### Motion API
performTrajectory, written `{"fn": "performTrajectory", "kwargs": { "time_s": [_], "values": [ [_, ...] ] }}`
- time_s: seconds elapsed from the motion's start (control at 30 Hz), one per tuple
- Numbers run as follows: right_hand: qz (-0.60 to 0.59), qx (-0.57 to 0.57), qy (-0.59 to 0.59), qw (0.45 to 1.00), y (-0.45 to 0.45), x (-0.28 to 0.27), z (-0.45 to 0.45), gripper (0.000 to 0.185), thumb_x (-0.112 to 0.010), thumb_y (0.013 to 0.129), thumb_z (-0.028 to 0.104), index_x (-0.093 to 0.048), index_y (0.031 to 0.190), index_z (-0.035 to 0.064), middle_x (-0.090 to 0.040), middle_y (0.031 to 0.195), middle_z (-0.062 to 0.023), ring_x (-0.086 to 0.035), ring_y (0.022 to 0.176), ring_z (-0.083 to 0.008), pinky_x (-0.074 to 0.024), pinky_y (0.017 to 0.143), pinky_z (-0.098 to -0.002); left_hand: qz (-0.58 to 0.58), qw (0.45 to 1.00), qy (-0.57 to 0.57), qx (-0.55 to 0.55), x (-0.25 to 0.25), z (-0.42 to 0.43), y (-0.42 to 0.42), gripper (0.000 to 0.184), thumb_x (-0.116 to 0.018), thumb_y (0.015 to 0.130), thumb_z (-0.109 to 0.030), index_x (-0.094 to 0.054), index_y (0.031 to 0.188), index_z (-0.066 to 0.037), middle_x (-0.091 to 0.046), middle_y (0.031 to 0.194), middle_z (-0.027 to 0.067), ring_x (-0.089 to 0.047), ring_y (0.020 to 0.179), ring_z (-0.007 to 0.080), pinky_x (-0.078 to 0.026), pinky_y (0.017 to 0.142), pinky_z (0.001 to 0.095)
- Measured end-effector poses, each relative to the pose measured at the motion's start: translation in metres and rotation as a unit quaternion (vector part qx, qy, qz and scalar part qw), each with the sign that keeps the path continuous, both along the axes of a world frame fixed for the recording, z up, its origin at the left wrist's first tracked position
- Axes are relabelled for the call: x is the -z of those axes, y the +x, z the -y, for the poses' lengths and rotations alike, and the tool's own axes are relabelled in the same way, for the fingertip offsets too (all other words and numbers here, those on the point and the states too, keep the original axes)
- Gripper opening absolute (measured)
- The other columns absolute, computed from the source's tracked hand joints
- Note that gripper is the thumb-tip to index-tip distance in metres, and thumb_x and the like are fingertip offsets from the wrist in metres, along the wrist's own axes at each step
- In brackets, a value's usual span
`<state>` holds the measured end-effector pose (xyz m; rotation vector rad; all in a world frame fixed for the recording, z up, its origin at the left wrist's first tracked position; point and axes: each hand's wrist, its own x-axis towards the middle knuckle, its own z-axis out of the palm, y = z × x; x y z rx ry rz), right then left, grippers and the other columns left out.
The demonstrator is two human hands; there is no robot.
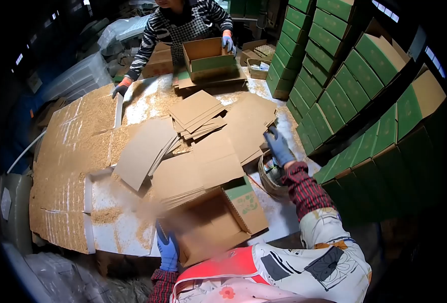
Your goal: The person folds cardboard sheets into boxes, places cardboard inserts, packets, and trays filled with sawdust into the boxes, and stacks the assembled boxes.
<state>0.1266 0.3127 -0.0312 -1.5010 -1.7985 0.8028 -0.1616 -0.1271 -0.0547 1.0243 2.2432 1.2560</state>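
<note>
An open, empty-looking cardboard box (210, 214) with a green side lies in front of my body. My left hand (168, 247), in a blue glove, is at the box's left edge; its fingers are partly hidden and blurred. My right hand (279, 145), also gloved in blue, is over the right edge of the flat cardboard sheets (248, 121), just above a round basket (271, 177) of small items. Whether it holds anything is not clear. More loose sheets (145, 149) lie in piles beyond the box.
Stacked green boxes (327, 96) rise along the right. Sawdust-covered white slabs (66, 166) fill the left. Across the table a co-worker (175, 33) has one gloved hand on another open box (210, 60) and the other on a slab's edge.
</note>
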Motion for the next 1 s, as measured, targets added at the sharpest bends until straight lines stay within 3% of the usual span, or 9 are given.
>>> {"fn": "performTrajectory", "kwargs": {
  "time_s": [0.13,0.23,0.37,0.43,0.5,0.63,0.7,0.9,1.0],
  "values": [
    [0.222,0.152,-0.076,0.960,0.068,0.108,-0.173,0.053,-0.055,0.086,0.035,-0.046,0.132,0.0103,-0.056,0.123,-0.0134,-0.053,0.112,-0.0248,-0.0393,0.097,-0.0354,-0.003,0.999,-0.032,-0.008,-0.001,-0.001,0.001,0.059,-0.049,0.089,-0.012,-0.026,0.142,0.002,-0.033,0.143,0.0228,-0.033,0.132,0.0356,-0.027,0.108,0.0385],
    [0.213,-0.027,0.109,0.971,0.095,0.225,-0.271,0.067,-0.060,0.082,0.033,-0.034,0.142,0.0153,-0.045,0.136,-0.0068,-0.040,0.126,-0.0224,-0.0331,0.103,-0.0310,-0.009,0.999,-0.049,-0.015,-0.011,-0.003,0.004,0.058,-0.049,0.090,-0.013,-0.026,0.141,0.002,-0.033,0.144,0.0223,-0.032,0.133,0.0355,-0.026,0.109,0.0386],
    [0.015,-0.059,0.035,0.998,0.063,0.130,-0.175,0.084,-0.075,0.074,0.016,-0.028,0.144,0.0160,-0.046,0.133,-0.0073,-0.043,0.123,-0.0267,-0.0381,0.099,-0.0328,-0.018,0.999,-0.035,-0.017,-0.006,-0.003,0.005,0.058,-0.049,0.090,-0.013,-0.026,0.141,0.002,-0.032,0.144,0.0222,-0.032,0.133,0.0351,-0.026,0.109,0.0385],
    [-0.210,-0.031,-0.186,0.959,0.065,0.133,-0.170,0.088,-0.078,0.074,0.018,-0.025,0.145,0.0176,-0.047,0.132,-0.0080,-0.051,0.113,-0.0290,-0.0489,0.085,-0.0371,-0.018,0.998,-0.059,-0.017,-0.006,-0.004,0.004,0.059,-0.050,0.090,-0.013,-0.026,0.142,0.002,-0.032,0.144,0.0222,-0.032,0.133,0.0347,-0.026,0.109,0.0384],
    [-0.206,0.107,-0.398,0.887,0.067,0.100,-0.148,0.071,-0.079,0.073,0.024,-0.041,0.132,0.0214,-0.053,0.110,-0.0046,-0.056,0.082,-0.0240,-0.0514,0.054,-0.0358,-0.027,0.998,-0.055,-0.015,-0.003,-0.004,0.004,0.059,-0.050,0.089,-0.013,-0.026,0.141,0.002,-0.032,0.144,0.0223,-0.032,0.133,0.0349,-0.026,0.109,0.0383],
    [-0.239,0.104,-0.310,0.914,0.061,0.035,-0.118,0.043,-0.076,0.074,0.035,-0.052,0.106,0.0176,-0.050,0.086,-0.0023,-0.050,0.070,-0.0163,-0.0481,0.058,-0.0283,-0.015,0.999,-0.049,-0.017,0.004,-0.005,0.001,0.060,-0.050,0.089,-0.014,-0.026,0.141,0.002,-0.032,0.144,0.0223,-0.032,0.133,0.0356,-0.027,0.109,0.0382],
    [-0.291,0.161,-0.362,0.871,0.071,0.039,-0.134,0.034,-0.074,0.075,0.035,-0.056,0.099,0.0193,-0.049,0.085,-0.0016,-0.050,0.071,-0.0158,-0.0478,0.059,-0.0292,-0.014,0.998,-0.057,-0.011,0.000,-0.005,0.002,0.060,-0.050,0.089,-0.014,-0.026,0.142,0.002,-0.032,0.144,0.0227,-0.032,0.132,0.0365,-0.027,0.108,0.0384],
    [-0.418,0.218,-0.267,0.840,0.083,-0.014,-0.028,0.039,-0.072,0.076,0.032,-0.062,0.111,0.0170,-0.056,0.091,-0.0044,-0.053,0.079,-0.0228,-0.0506,0.067,-0.0340,-0.035,0.999,-0.034,0.011,0.014,-0.004,-0.011,0.060,-0.050,0.091,-0.018,-0.025,0.142,0.001,-0.031,0.144,0.0239,-0.031,0.132,0.0375,-0.027,0.108,0.0397],
    [-0.480,0.208,-0.249,0.815,0.096,-0.030,0.033,0.033,-0.068,0.082,0.025,-0.061,0.113,0.0172,-0.058,0.089,-0.0047,-0.055,0.070,-0.0205,-0.0499,0.064,-0.0340,-0.031,0.999,-0.033,0.018,0.013,-0.005,-0.010,0.061,-0.050,0.092,-0.020,-0.024,0.143,0.001,-0.030,0.144,0.0244,-0.031,0.133,0.0378,-0.027,0.108,0.0403]
  ]
}}
